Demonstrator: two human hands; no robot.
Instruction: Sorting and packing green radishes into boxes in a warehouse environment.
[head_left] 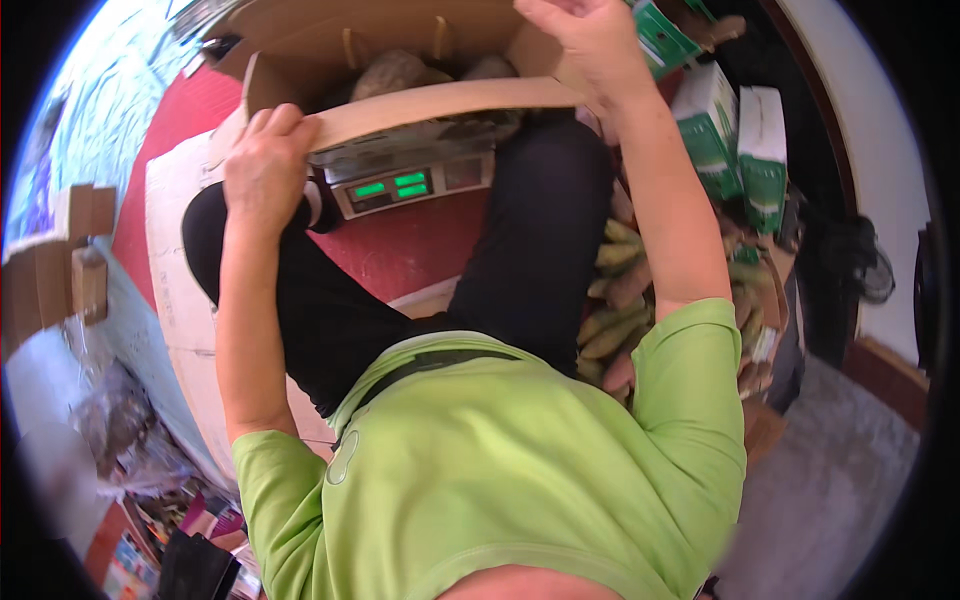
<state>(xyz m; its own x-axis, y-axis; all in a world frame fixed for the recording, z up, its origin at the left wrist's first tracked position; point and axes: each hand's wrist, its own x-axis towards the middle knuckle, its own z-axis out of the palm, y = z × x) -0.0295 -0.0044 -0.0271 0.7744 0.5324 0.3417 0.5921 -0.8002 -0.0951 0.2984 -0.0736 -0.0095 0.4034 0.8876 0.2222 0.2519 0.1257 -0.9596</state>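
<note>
A brown cardboard box stands open on a digital scale with green lit figures, between my knees. Rough brown lumps, perhaps tubers, lie inside it; their kind is unclear. My left hand is closed over the box's near left corner, fingers curled on the cardboard. At the box's far right side, my right hand has its thumb and fingers bent around the edge. The top of the picture cuts off part of those fingers. The near flap hides much of the inside.
Long yellowish and reddish tubers lie heaped beside my right leg. Green and white cartons stand beyond them. Small cardboard boxes and clear plastic bags are at the left. Red material lies under the scale.
</note>
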